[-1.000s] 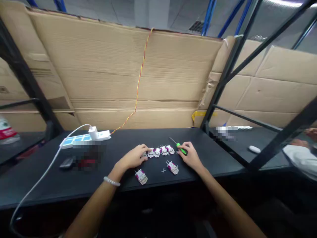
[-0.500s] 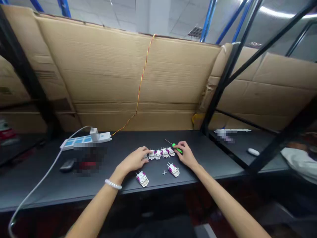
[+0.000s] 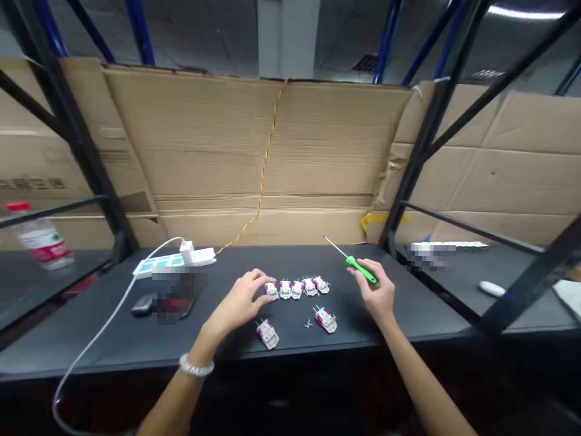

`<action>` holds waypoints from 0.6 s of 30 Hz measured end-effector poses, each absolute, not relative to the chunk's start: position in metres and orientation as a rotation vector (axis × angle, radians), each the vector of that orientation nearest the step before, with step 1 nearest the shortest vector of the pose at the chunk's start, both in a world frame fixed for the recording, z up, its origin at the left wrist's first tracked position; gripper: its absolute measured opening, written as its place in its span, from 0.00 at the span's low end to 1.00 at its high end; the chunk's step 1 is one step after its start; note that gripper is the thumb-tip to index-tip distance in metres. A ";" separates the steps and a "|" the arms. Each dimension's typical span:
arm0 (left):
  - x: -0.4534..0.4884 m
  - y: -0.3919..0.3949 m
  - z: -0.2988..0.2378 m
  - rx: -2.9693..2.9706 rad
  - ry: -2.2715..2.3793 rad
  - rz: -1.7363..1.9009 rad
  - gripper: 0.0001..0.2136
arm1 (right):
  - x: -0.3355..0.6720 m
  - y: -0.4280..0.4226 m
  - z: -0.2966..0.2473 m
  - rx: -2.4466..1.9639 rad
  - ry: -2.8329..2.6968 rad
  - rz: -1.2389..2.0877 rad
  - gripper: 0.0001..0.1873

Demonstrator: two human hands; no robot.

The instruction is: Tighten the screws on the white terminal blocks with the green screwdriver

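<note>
A row of several white-and-magenta plastic connector modules (image 3: 296,289) stands on the black table (image 3: 82,345), with metal pins sticking out of them. My left hand (image 3: 242,297) is open and holds nothing, its fingertips at the leftmost module (image 3: 271,290). My right hand (image 3: 374,292) grips a green-handled screwdriver (image 3: 362,270), whose thin shaft points up and left over the table, clear of the row. Two more modules lie nearer me: one (image 3: 267,334) below my left hand, one (image 3: 325,320) below the row's right end. Tiny metal screws (image 3: 308,324) lie beside the latter.
A white power strip (image 3: 172,261) with a plugged-in charger and white cable sits left, beside a blurred dark patch. Cardboard sheets (image 3: 272,151) and a black shelf frame (image 3: 422,163) stand behind the table. A plastic bottle (image 3: 40,242) stands far left; a white mouse (image 3: 491,289) lies right.
My right hand has moved right and away from the row, carrying the screwdriver with it. My left hand has drawn back slightly. The view has tilted upward.
</note>
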State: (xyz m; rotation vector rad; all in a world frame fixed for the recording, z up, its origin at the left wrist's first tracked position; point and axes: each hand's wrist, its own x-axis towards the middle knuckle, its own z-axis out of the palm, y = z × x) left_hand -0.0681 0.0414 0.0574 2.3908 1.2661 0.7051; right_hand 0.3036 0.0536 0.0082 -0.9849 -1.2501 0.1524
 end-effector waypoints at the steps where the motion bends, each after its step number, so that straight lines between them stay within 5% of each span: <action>1: -0.072 0.030 0.060 2.373 1.208 0.672 0.16 | 0.305 0.052 0.009 -0.956 -1.194 0.188 0.18; 7: -0.077 -0.015 0.057 2.252 1.225 0.432 0.19 | 0.309 0.053 0.010 -0.777 -0.879 0.307 0.31; 18: -0.044 0.011 0.044 2.331 1.144 0.468 0.16 | 0.310 0.048 0.010 -0.728 -0.753 0.406 0.31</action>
